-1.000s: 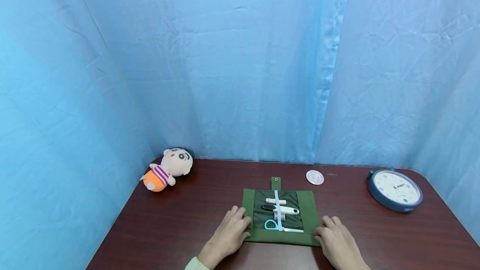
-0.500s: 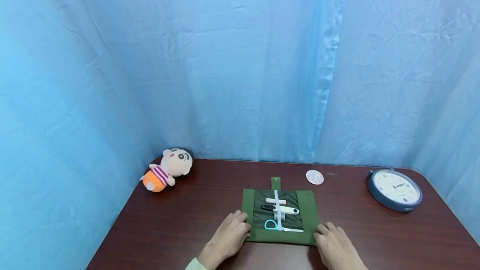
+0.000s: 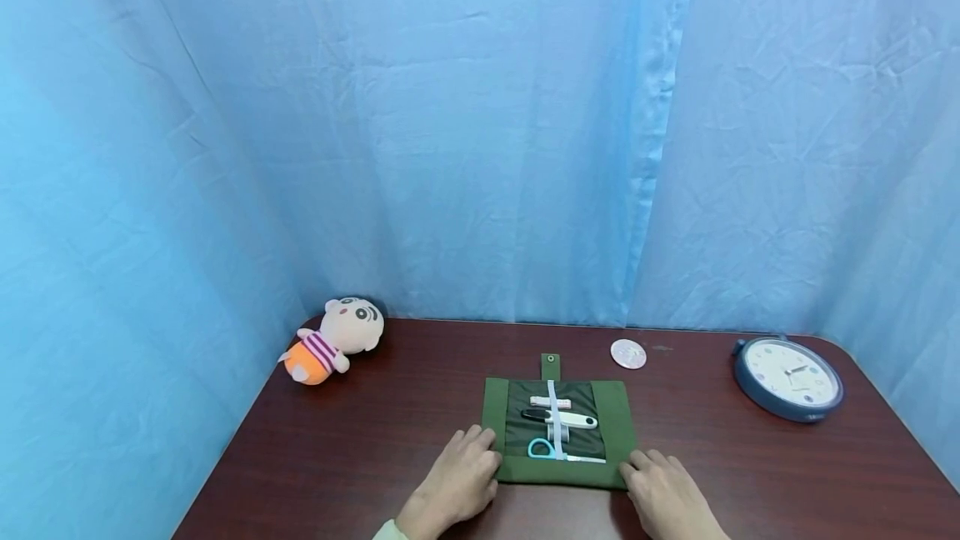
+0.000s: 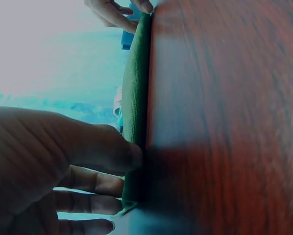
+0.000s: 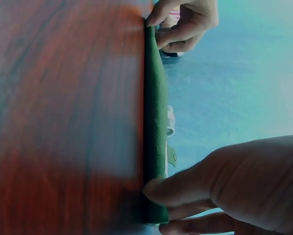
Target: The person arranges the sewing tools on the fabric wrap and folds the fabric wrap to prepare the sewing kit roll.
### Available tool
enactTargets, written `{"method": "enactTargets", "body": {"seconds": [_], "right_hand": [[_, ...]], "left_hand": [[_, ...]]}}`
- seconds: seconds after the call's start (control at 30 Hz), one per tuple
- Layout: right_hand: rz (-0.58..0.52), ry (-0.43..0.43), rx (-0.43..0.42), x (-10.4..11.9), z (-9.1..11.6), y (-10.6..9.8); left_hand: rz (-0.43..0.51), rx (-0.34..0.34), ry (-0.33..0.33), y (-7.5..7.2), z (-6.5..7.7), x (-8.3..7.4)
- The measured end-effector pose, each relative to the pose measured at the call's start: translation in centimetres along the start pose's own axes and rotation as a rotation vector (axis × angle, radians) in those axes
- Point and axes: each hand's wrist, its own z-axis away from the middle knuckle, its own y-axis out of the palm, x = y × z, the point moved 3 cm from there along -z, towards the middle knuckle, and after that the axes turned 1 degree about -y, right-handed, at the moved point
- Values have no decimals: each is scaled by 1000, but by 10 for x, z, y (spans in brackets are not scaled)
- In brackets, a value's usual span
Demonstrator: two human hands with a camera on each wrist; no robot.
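Note:
A green cloth roll-up pouch (image 3: 618,423) lies spread on the table. My left hand (image 3: 461,477) pinches its near left corner; in the left wrist view the thumb presses the folded front edge, fingers behind. At the near right corner my right hand (image 3: 663,490) pinches the same edge between thumb and fingers. A white elastic band (image 3: 553,398) crosses light-blue-handled scissors (image 3: 585,460), a small grey cylinder (image 3: 564,433), a black-and-white handled tool (image 3: 579,420) and a small white stick-like item (image 3: 542,401). A snap tab (image 3: 551,369) sticks out from the far edge.
A plush doll (image 3: 330,342) lies at the table's back left. Behind the pouch to the right is a round pale disc (image 3: 628,354). A blue-rimmed clock (image 3: 791,377) lies at the far right. Blue curtains (image 3: 480,148) enclose the back and sides of the table (image 3: 375,415).
My right hand has shifted slightly left and inward along the pouch's near corner. My left hand has settled a little lower on its corner. The pouch stays nearly in place.

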Motion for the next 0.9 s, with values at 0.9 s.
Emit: {"method": "enactTargets", "body": {"seconds": [0.9], "right_hand": [[-189,-212,-190,-31,-1,15]], "left_hand": [[44,-246,213,12,9,22]]}}
